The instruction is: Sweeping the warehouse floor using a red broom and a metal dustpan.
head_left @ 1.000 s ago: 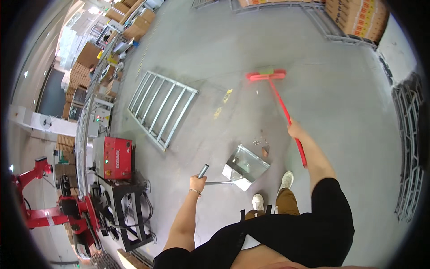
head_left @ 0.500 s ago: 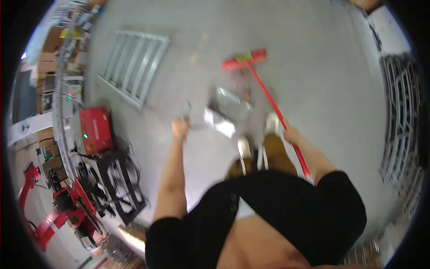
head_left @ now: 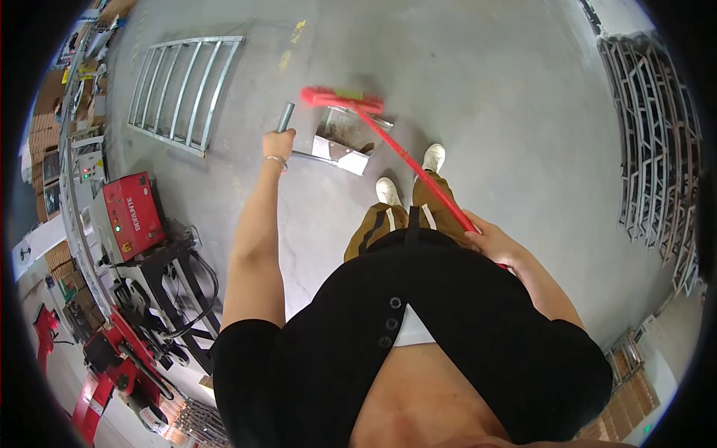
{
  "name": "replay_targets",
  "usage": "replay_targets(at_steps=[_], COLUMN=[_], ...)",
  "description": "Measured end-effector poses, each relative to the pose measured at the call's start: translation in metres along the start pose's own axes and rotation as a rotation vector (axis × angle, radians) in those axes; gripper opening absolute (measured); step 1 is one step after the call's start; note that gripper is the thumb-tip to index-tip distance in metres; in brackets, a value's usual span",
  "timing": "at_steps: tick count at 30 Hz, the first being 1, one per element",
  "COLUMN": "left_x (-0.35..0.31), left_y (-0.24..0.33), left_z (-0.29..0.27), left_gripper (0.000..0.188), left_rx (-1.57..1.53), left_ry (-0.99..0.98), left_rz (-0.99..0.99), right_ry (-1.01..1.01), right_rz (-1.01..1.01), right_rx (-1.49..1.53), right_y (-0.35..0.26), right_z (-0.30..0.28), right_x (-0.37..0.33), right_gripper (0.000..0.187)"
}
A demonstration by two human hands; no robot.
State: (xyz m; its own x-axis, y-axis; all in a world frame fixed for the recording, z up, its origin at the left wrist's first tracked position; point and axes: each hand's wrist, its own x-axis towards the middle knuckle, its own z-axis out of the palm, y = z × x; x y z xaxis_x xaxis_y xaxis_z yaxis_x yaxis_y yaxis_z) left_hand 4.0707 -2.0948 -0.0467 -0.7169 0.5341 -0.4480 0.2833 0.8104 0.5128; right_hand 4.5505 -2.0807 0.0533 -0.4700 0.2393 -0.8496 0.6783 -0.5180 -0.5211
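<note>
The red broom [head_left: 407,159] has swung to the far edge of the dustpan [head_left: 340,154], slanting ahead-left from the right hand [head_left: 491,240]'s clamped fingers; the left hand [head_left: 278,142]'s clasp the dustpan's handle.

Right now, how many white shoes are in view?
2: the left shoe, near the metal dustpan, and the right shoe, just right of the red broom handle.

Upper left, a ladder-like metal frame [head_left: 187,89] lies flat on the grey floor [head_left: 508,97], yellow markings [head_left: 299,31] to its right; left, a red control box [head_left: 134,213] tops a black stand [head_left: 166,252]; far right, metal racks [head_left: 657,149]!
</note>
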Motion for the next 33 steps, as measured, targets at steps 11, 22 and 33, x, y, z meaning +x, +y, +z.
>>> replay_targets(at_steps=[11, 22, 33], left_x=[-0.008, -0.029, -0.056], left_y=[0.003, -0.029, -0.054], left_z=[-0.009, -0.03, -0.034], left_gripper=[0.021, 0.018, 0.025], left_rx=[-0.054, -0.114, 0.009], left_ry=[-0.01, -0.143, -0.154], left_rz=[-0.065, -0.021, -0.017], right_ry=[-0.178, -0.008, -0.182], right_rz=[0.159, 0.131, 0.12], right_rx=[0.368, 0.268, 0.562], right_y=[-0.003, -0.048, 0.024], right_z=[-0.004, -0.004, 0.015], right_x=[0.022, -0.054, -0.019], right_gripper=[0.061, 0.058, 0.059])
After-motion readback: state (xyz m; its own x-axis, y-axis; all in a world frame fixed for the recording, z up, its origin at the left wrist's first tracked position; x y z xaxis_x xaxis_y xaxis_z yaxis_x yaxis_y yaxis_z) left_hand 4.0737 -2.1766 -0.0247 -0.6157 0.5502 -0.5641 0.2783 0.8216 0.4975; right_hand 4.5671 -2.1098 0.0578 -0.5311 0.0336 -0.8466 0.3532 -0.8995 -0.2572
